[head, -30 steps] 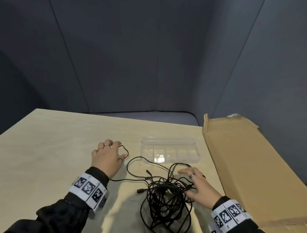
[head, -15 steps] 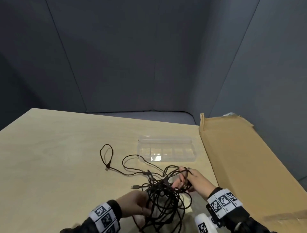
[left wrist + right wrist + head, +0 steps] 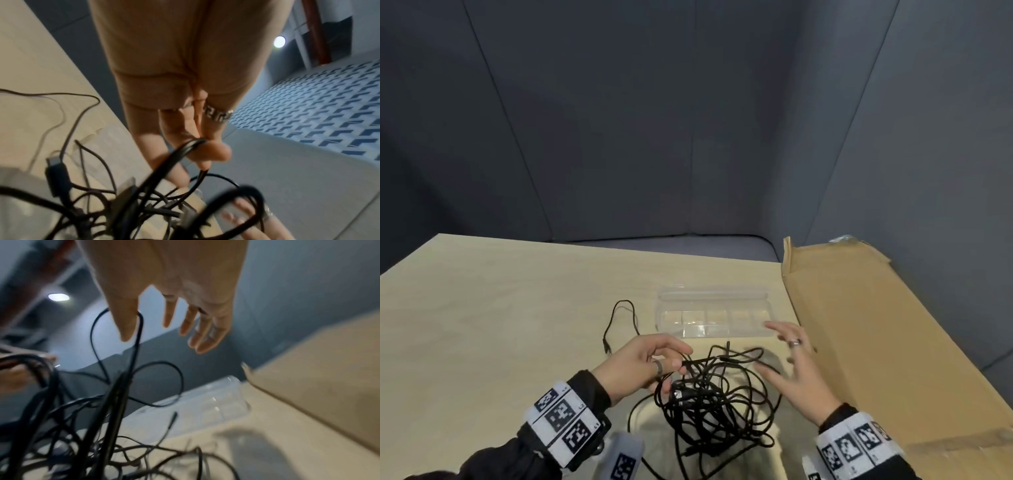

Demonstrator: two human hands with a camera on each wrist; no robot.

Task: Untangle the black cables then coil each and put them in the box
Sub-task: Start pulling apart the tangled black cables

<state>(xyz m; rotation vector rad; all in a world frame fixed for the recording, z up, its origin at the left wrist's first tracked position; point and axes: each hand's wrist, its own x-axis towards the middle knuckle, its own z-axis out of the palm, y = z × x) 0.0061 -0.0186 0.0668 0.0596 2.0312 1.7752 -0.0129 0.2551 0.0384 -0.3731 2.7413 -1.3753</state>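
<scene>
My left hand (image 3: 640,363) pinches strands of the cables (image 3: 709,394); right hand (image 3: 796,370) hangs w/ fingers spread. Box (image 3: 714,317) at 12, long axis 9-to-3.

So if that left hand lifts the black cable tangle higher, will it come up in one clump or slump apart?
Likely floppy: the black cables droop in loose loops below the left hand pinching them. Probably mostly one clump, since strands cross densely. The stray end lying on the table may drag behind. The right hand hovers open.
</scene>
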